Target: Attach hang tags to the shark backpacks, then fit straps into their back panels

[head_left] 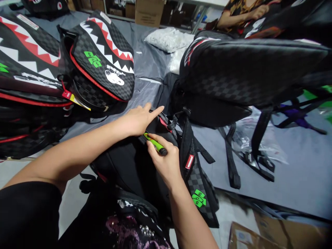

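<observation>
A black backpack lies in front of me with its strap side up, a checkered strap with green print at its right. My left hand rests at the upper edge of this backpack, at least two fingers stretched out and apart. Close below it, my right hand is closed round a green pen-like tool with a black end. The tool's far tip meets the dark fabric near my left hand, so I cannot see its exact kind.
Several checkered backpacks with shark-teeth print stand at the left. Another backpack lies on the right, its straps hanging over the grey tabletop. White plastic bags lie behind. Another person's hand shows at top right. A cardboard box is below.
</observation>
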`<move>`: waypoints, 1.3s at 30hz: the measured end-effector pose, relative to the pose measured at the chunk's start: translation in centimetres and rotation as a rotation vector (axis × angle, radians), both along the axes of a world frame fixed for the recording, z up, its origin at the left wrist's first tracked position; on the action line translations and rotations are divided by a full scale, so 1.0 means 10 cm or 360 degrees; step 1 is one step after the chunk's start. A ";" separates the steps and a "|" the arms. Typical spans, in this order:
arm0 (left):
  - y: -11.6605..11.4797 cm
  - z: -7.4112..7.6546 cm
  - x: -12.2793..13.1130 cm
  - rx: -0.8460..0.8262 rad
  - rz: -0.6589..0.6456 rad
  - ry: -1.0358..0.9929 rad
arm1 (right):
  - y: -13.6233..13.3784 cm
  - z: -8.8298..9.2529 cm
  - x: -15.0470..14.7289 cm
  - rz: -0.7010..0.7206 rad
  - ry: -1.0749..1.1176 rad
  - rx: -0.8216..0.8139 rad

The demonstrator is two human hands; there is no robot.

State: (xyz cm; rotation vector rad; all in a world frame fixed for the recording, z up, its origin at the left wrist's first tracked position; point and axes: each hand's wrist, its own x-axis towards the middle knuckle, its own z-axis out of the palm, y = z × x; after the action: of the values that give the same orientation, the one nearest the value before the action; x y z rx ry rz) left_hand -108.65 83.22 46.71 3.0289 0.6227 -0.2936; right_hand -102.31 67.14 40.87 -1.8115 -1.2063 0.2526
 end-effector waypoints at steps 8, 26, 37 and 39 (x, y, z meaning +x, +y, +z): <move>-0.01 -0.02 0.02 -0.0012 0.0031 -0.0011 | 0.01 0.04 0.01 0.0073 -0.0029 -0.0041; 0.03 -0.05 0.04 -0.0020 0.0019 0.0001 | -0.04 0.09 0.13 0.0086 0.0065 -0.0190; 0.03 -0.01 0.06 -0.0062 0.0012 0.0035 | -0.08 0.11 0.14 0.0011 0.0277 -0.0189; 0.04 -0.03 0.06 -0.0050 0.0007 0.0026 | -0.05 0.09 0.12 0.0019 0.0248 -0.0129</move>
State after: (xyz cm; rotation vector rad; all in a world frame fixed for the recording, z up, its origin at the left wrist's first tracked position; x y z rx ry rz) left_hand -108.05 83.59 46.45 2.9980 0.6202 -0.3255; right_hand -101.09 66.59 41.81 -1.8183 -1.1117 0.4467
